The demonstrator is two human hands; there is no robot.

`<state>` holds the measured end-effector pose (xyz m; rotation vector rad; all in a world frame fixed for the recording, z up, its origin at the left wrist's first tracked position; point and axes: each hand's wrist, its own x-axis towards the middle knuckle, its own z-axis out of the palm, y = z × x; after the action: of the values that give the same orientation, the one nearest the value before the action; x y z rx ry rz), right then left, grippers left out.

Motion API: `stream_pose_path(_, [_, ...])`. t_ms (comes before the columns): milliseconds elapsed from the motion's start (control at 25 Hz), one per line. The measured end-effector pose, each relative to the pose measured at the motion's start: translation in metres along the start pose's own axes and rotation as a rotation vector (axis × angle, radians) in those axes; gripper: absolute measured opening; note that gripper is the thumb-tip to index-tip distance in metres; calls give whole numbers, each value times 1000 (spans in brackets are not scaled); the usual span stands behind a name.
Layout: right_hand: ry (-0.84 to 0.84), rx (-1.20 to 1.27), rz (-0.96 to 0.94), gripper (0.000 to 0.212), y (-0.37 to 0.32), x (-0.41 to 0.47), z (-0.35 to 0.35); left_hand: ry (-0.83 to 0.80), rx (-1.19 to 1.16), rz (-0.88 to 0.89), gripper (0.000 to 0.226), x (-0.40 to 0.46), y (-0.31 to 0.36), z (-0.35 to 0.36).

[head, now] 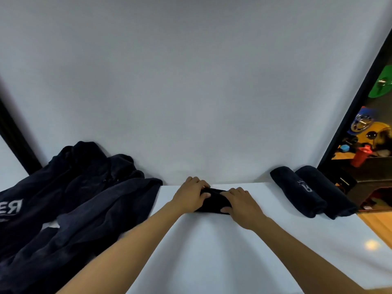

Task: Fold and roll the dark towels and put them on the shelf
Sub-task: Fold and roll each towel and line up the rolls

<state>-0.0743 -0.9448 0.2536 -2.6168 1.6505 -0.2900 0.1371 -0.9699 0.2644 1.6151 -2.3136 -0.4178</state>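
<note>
Towel [212, 201], rolled and dark, lies mid-worktop [212, 251] against the wall; left hand [191, 196] and right hand [241, 203] curl around its ends. Left of it: towel heap [80, 200]. Right: two rolls [311, 192] side by side.

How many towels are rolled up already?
3. Two finished rolls lie side by side on the right of the white surface. A third roll sits between the left hand and right hand. The pile may hide more.
</note>
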Motion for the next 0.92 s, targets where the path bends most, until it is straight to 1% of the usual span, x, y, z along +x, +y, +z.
stream_pose_path(40, [-58, 62, 36, 40, 1, 8, -5, 160, 61, 44, 23, -1, 0, 4])
stream_pose_path(80, [-111, 160, 74, 33, 4, 16, -9, 264, 119, 91, 25, -1, 1, 8])
stream_pose_path(120, [-153, 258, 115, 25, 9, 22, -10, 297, 159, 131, 31, -1, 1, 10])
stream_pose_path(160, [-173, 329, 146, 22, 14, 26, -11, 271, 178, 161, 41, 0, -1, 12])
stream_pose_path(200, [-188, 381, 188, 23, 18, 30, -9, 203, 196, 177, 50, 3, -4, 13])
stream_pose_path(280, [-180, 416, 292, 29, 20, 38, -6, 87, 214, 191, 55, 12, -13, 14])
stream_pose_path(320, [-125, 369, 321, 31, 18, 40, -4, 72, 210, 198, 54, 17, -16, 15])
stream_pose_path(360, [-25, 267, 323, 31, 14, 42, 1, 66, 204, 195, 53, 21, -18, 16])
stream_pose_path(400, [120, 153, 283, 32, 9, 42, 8, 50, 201, 183, 52, 25, -19, 16])
stream_pose_path(440, [220, 63, 231, 35, 5, 40, 17, 22, 202, 163, 52, 28, -17, 15])
stream_pose_path(480, [290, 47, 191, 38, 2, 34, 23, -17, 198, 139, 51, 33, -16, 13])
stream_pose_path(520, [319, 94, 170, 37, 1, 28, 27, -57, 191, 120, 51, 37, -14, 10])
stream_pose_path(560, [303, 137, 167, 39, 2, 21, 29, -101, 187, 105, 51, 42, -12, 7])
stream_pose_path(600, [256, 144, 156, 44, 3, 17, 29, -148, 195, 101, 53, 45, -9, 4])
stream_pose_path(640, [193, 109, 155, 50, 4, 13, 27, -198, 214, 109, 55, 49, -6, 1])
stream_pose_path(720, [82, 37, 184, 47, 5, 10, 14, -286, 271, 148, 63, 52, -3, -3])
stream_pose_path(760, [46, 39, 217, 42, 4, 8, 8, -287, 314, 197, 68, 53, 0, -2])
stream_pose_path(840, [-26, 169, 314, 36, 5, -2, -3, -166, 414, 331, 73, 50, 6, 5])
stream_pose_path(920, [-113, 411, 450, 35, 11, -20, -10, -62, 508, 457, 63, 48, 18, 17])
